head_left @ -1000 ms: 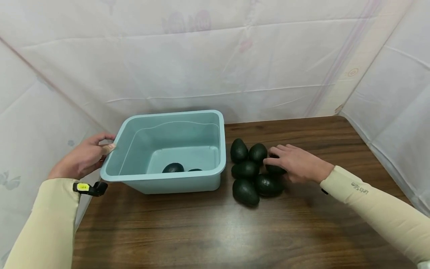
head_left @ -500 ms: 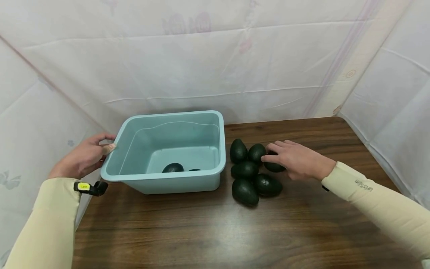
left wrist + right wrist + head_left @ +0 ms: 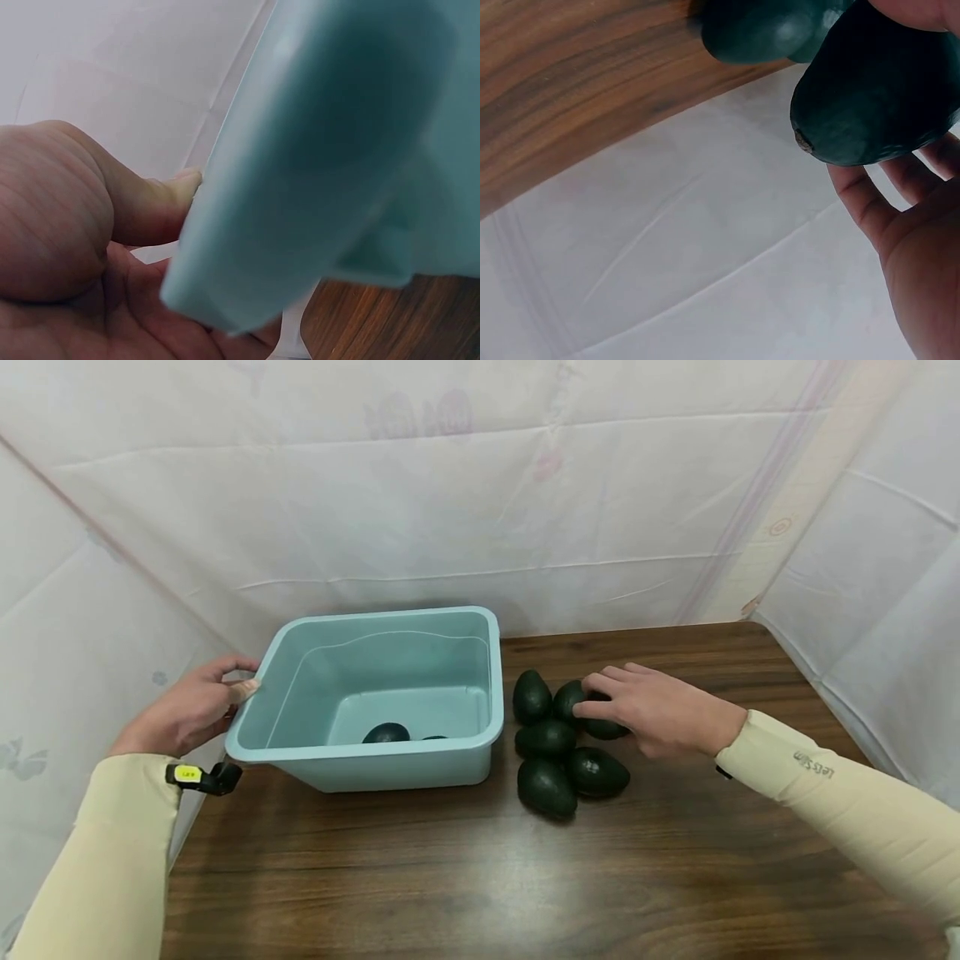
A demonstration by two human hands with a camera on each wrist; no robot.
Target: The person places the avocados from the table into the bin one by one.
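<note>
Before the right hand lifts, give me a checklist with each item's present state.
1. Right hand fingers curled round an avocado: ok.
2. Left hand grips the tub rim: ok.
3. Tub sits flat on the table: ok.
4. Room in the tub beside the avocados inside: ok.
5. Neighbouring avocados free of the held one: not ok, they touch.
6. Firmness of the grip: cannot tell.

Pale blue tub (image 3: 480, 643), dark green avocados (image 3: 546, 787), brown wood-grain table (image 3: 525, 877), cream sleeves (image 3: 840, 793)

Dark green avocado (image 3: 602, 727) in hand (image 3: 660, 717)
</note>
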